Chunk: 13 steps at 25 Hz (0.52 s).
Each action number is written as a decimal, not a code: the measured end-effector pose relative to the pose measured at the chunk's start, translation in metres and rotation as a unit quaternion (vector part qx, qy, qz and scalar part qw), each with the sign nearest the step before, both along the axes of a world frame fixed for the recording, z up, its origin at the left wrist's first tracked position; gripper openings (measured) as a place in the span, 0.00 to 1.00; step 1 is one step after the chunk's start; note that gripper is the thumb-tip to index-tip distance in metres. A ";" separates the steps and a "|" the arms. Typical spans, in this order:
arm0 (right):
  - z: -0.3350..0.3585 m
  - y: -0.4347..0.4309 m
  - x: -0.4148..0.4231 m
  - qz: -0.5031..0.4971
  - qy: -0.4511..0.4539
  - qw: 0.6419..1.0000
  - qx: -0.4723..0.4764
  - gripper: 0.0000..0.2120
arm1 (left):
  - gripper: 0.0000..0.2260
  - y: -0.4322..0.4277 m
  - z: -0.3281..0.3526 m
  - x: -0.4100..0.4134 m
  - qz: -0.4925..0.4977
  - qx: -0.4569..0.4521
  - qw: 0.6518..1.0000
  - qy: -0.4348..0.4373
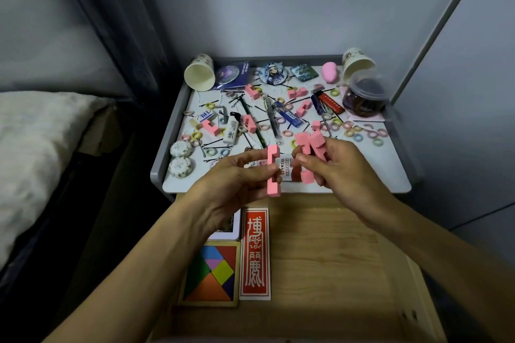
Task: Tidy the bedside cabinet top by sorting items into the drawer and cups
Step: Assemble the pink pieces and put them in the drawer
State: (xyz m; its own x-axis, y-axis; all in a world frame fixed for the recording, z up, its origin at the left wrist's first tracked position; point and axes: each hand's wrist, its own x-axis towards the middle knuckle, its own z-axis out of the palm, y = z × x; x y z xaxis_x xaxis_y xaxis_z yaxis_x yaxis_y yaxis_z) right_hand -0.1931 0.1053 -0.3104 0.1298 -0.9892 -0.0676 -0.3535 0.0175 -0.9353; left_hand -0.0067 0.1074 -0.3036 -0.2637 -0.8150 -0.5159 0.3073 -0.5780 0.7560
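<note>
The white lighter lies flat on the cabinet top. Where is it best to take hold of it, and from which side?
Pinch the white lighter across its two long sides at mid-body, coming down from above. It lies flat, black cap pointing away, so its narrow width is the easy span.

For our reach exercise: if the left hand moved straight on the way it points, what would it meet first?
The left hand likely meets the pink block cluster in the right hand; depth is unclear.
</note>
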 end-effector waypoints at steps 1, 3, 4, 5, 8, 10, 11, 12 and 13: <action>0.001 0.000 0.000 -0.010 -0.005 1.000 -0.002 0.03 | 0.17 0.000 0.000 0.001 -0.001 0.003 1.000 0.009; 0.002 0.000 0.001 -0.034 -0.035 0.999 0.001 0.04 | 0.18 0.000 -0.001 0.002 -0.001 0.009 1.000 0.022; 0.003 0.000 0.000 -0.043 -0.054 0.998 0.007 0.04 | 0.18 0.000 -0.002 0.002 -0.001 0.012 1.000 0.027; 0.004 0.000 0.000 -0.046 -0.074 0.996 0.017 0.04 | 0.18 0.000 -0.002 0.002 0.001 0.012 0.999 0.031; 0.006 0.003 0.000 -0.038 -0.109 0.992 0.044 0.04 | 0.20 -0.002 -0.004 0.003 0.015 0.007 0.999 0.043; 0.006 0.004 0.000 -0.033 -0.105 0.993 0.053 0.04 | 0.20 -0.002 -0.004 0.003 0.027 0.004 0.999 0.047; 0.006 0.004 0.000 -0.032 -0.105 0.992 0.057 0.05 | 0.19 -0.001 -0.004 0.003 0.032 0.005 0.998 0.047; 0.006 0.005 0.001 -0.033 -0.108 0.992 0.062 0.06 | 0.18 -0.001 -0.005 0.003 0.036 0.007 0.998 0.045; 0.007 0.005 0.001 -0.033 -0.117 0.990 0.069 0.08 | 0.17 -0.001 -0.005 0.003 0.042 0.008 0.998 0.040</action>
State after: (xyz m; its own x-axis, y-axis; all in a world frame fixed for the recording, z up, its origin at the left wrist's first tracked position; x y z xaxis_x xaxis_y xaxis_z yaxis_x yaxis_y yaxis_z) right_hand -0.1923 0.1101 -0.3032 0.0926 -0.9794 -0.1792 -0.1208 0.1676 -0.9784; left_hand -0.0040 0.1064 -0.3091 -0.2353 -0.8281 -0.5088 0.4151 -0.5590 0.7178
